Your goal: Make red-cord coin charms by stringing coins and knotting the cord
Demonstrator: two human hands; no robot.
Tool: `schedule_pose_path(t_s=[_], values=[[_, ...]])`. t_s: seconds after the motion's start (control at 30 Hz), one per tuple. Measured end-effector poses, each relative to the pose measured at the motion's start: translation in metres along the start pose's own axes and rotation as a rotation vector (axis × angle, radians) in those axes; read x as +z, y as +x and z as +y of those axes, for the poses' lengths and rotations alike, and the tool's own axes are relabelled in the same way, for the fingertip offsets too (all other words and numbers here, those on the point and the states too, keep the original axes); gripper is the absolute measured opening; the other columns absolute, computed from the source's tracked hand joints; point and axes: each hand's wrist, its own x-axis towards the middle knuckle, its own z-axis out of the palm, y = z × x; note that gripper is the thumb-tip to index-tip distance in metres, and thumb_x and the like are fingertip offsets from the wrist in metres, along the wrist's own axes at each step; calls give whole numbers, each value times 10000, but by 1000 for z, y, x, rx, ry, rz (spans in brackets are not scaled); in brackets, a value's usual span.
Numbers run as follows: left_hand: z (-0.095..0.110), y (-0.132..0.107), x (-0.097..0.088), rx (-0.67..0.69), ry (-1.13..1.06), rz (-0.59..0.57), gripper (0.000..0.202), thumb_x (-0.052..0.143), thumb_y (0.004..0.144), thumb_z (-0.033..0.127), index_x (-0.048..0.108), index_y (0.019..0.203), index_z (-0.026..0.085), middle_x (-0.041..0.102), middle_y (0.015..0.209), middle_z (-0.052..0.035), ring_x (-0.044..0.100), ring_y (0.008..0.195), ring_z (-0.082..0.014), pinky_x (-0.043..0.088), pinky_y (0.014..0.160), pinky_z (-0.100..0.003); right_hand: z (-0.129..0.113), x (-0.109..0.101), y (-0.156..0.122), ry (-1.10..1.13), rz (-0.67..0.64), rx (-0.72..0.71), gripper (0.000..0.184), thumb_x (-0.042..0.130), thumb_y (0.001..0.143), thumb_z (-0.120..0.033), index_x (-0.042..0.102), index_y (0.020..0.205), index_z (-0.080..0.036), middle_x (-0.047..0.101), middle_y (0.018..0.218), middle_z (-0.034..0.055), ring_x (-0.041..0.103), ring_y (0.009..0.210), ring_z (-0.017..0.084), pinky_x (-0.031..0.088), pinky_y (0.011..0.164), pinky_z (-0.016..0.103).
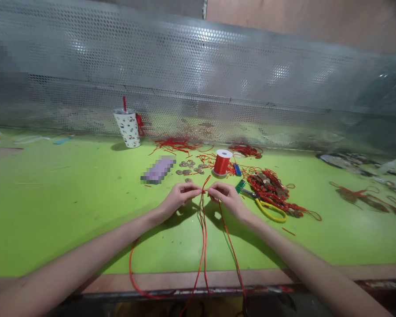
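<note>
Both my hands meet over the middle of the green table, pinching red cord (203,220) between fingertips. My left hand (181,196) grips the cord close to a small knot, from which a short loop points up. From the other side my right hand (226,196) pinches the cord at the same spot. Several strands hang from there over the table's front edge, and one curves out beneath my left forearm. Beyond my fingers lie loose round coins (186,166). A spool of red thread (221,163) stands upright just behind my right hand.
Yellow-handled scissors (270,210) and a green lighter (240,186) lie right of my right hand, against a heap of red-corded coins (270,189). A patterned tumbler (128,127) with a straw stands back left. A perforated metal panel (185,66) rises behind the table (69,211).
</note>
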Motion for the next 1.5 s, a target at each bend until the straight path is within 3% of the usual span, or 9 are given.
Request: schedule_pose_path(t_s=[0.07, 0.17, 0.3, 0.53, 0.8, 0.9, 1.07, 1.33, 1.5], values=[[2, -2, 3, 15, 12, 16, 375, 782, 710, 511, 735, 774, 145, 420, 517, 55, 301, 471, -69, 178, 457, -239, 0, 0, -1, 4, -13, -6, 369, 663, 877, -551, 625, 768, -201, 552, 682, -6, 474, 633, 145, 359, 620, 307], [3, -4, 8, 20, -6, 65, 366, 804, 687, 502, 705, 714, 151, 413, 508, 56, 292, 474, -69, 173, 458, -238, -3, -3, -2, 8, -143, 26, 400, 634, 903, -581, 612, 813, -192, 509, 682, -24, 434, 601, 122, 323, 574, 284], [1, -4, 8, -48, -206, 60, 353, 807, 685, 470, 637, 698, 161, 310, 501, 90, 217, 461, -58, 135, 457, -232, -8, -8, -1, 12, -248, 69, 447, 625, 892, -635, 595, 834, -193, 434, 666, -50, 371, 569, 104, 279, 533, 266], [-4, -3, 4, -53, -210, -24, 396, 810, 719, 505, 629, 732, 152, 324, 519, 90, 223, 467, -56, 130, 456, -225, -8, 1, -1, 52, -180, 71, 456, 658, 851, -639, 585, 752, -200, 508, 701, -17, 448, 633, 128, 346, 607, 287], [-2, -5, 4, -4, -122, -51, 443, 786, 738, 571, 670, 755, 144, 361, 531, 73, 252, 473, -63, 145, 455, -236, -1, 8, -3, 146, -99, 108, 484, 690, 793, -683, 586, 762, -211, 404, 604, -64, 338, 533, 98, 254, 518, 262], [-3, -5, 3, -1, -114, -26, 422, 777, 756, 553, 661, 742, 148, 355, 530, 74, 258, 477, -66, 155, 458, -236, 1, 11, -5, 131, -71, 94, 468, 657, 833, -674, 602, 801, -210, 390, 597, -71, 335, 525, 97, 253, 511, 260], [-7, -3, 3, 39, -98, 43, 372, 775, 773, 506, 663, 769, 152, 373, 535, 74, 268, 483, -66, 168, 467, -235, 5, 18, -6, 37, -4, 124, 491, 685, 804, -689, 617, 874, -208, 348, 546, -95, 239, 489, 80, 146, 481, 255], [-4, -4, 7, 26, -135, 54, 387, 808, 742, 509, 689, 793, 144, 376, 531, 74, 260, 482, -62, 148, 464, -241, 6, 22, -2, 87, 115, 74, 482, 783, 727, -614, 721, 926, -180, 571, 670, -2, 392, 555, 101, 253, 508, 271], [-6, -3, 7, -6, -183, 29, 392, 828, 717, 506, 706, 801, 143, 366, 526, 76, 236, 475, -60, 128, 455, -245, 6, 21, -2, 178, 70, 178, 473, 792, 714, -604, 726, 901, -174, 446, 541, -66, 294, 469, 66, 180, 466, 256]])
